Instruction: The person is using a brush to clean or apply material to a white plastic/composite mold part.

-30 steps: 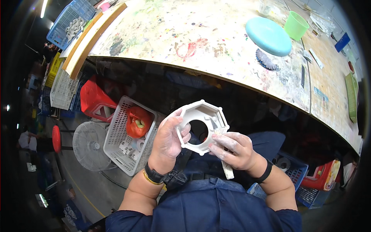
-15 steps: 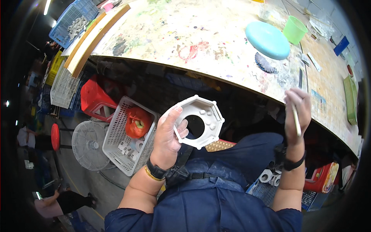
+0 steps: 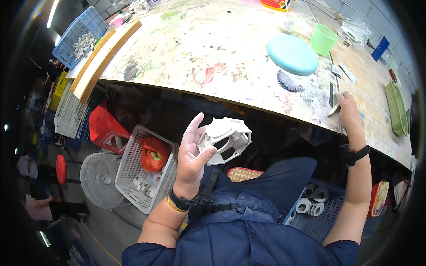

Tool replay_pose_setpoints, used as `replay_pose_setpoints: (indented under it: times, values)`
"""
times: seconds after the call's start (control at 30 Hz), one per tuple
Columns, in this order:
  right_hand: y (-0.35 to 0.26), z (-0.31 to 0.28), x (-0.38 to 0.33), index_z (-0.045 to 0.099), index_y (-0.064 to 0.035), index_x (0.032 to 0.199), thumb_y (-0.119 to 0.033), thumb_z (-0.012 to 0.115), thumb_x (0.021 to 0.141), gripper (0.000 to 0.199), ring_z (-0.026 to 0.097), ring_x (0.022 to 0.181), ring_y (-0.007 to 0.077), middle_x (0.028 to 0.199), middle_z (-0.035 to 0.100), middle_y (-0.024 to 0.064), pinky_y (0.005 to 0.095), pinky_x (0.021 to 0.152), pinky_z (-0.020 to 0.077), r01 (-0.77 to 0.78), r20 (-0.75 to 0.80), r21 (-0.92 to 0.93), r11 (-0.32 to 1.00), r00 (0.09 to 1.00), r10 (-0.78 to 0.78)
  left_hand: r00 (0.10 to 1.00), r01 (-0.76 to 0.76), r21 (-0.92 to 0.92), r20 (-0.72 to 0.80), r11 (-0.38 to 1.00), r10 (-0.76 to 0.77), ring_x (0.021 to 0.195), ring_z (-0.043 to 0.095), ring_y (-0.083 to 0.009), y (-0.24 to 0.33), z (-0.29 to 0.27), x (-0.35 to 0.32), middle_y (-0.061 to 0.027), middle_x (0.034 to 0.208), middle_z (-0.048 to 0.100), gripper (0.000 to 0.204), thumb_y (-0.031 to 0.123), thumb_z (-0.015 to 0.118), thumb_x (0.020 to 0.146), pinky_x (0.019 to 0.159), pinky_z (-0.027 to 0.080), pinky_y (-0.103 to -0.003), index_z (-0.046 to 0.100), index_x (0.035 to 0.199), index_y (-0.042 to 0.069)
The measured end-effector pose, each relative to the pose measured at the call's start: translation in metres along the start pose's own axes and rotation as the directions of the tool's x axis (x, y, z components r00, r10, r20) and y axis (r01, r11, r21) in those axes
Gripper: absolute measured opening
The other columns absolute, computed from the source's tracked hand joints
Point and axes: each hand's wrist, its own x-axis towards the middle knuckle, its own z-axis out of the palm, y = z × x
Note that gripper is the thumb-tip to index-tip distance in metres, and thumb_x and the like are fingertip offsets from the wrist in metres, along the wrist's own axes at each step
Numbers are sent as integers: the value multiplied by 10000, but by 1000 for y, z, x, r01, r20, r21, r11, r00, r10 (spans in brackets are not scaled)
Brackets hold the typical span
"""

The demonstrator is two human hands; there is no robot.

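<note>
A white octagonal frame [image 3: 222, 127], like a small openwork lantern part with a large opening, is tilted up in my left hand [image 3: 190, 155]. The thumb presses its near side, and the index finger points upward away from it. Over the right part of the table, my right hand [image 3: 349, 108] reaches down with fingers drawn together at the tabletop. A thin greyish piece [image 3: 333, 111] shows at the fingertips; its kind is unclear. Beside it lies a narrow dark bar [image 3: 331, 95].
On the paint-stained table [image 3: 177, 57] are a turquoise disc [image 3: 293, 54], a green cup [image 3: 323, 40], a dark scalloped piece [image 3: 289, 81] and a green basket [image 3: 396, 108]. Below, a white crate [image 3: 126, 170] stands left by a fan [image 3: 98, 181]; a blue crate [image 3: 326, 224] holds white octagonal pieces.
My right hand has moved down onto the tabletop; the thin stick it held is no longer distinguishable. My left hand has turned the white frame, showing its side.
</note>
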Motion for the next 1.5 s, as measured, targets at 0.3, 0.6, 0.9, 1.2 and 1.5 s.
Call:
replay_pose_setpoints:
  times: [0.3,0.6,0.9,1.2,1.5]
  values:
    - [6,7,-1,513,-69,1292,107,445,807,521,582,988,375,1147,566,188,423,795,484,13,-307,70,997,952,9,1000,-19,68,1,998,19,1021,554,-142,4,2,3,-142,1228,540,817,104,714,791,841,443,-230,248,1448,-31]
    - [-13,-6,-14,579,-59,1099,-42,573,885,215,629,673,289,773,647,157,354,599,488,26,-375,139,990,927,28,956,279,-254,-16,926,-293,576,407,-2,0,-4,0,-67,1018,616,595,111,683,836,456,299,-152,407,1336,-56]
    - [-154,-37,-74,611,-9,914,-56,629,872,66,592,592,66,706,631,36,207,516,478,-222,269,933,284,953,-138,795,587,-69,238,807,-558,564,404,19,3,1,2,-74,1045,656,472,107,701,813,454,253,-141,543,1230,-46]
    - [-184,-18,-116,619,-36,951,-86,635,870,96,595,574,66,751,650,45,211,510,468,-356,380,925,135,885,-270,681,670,47,359,741,-639,1030,613,-157,1,11,0,-128,1126,642,507,98,730,785,888,475,-252,551,1234,-57]
    - [-186,-11,-127,627,-42,963,-149,651,886,134,578,591,55,747,639,26,215,515,469,-463,453,885,48,833,-317,569,744,124,399,657,-720,1015,614,-157,-8,9,0,-126,1106,644,497,122,728,792,885,476,-256,555,1218,-65]
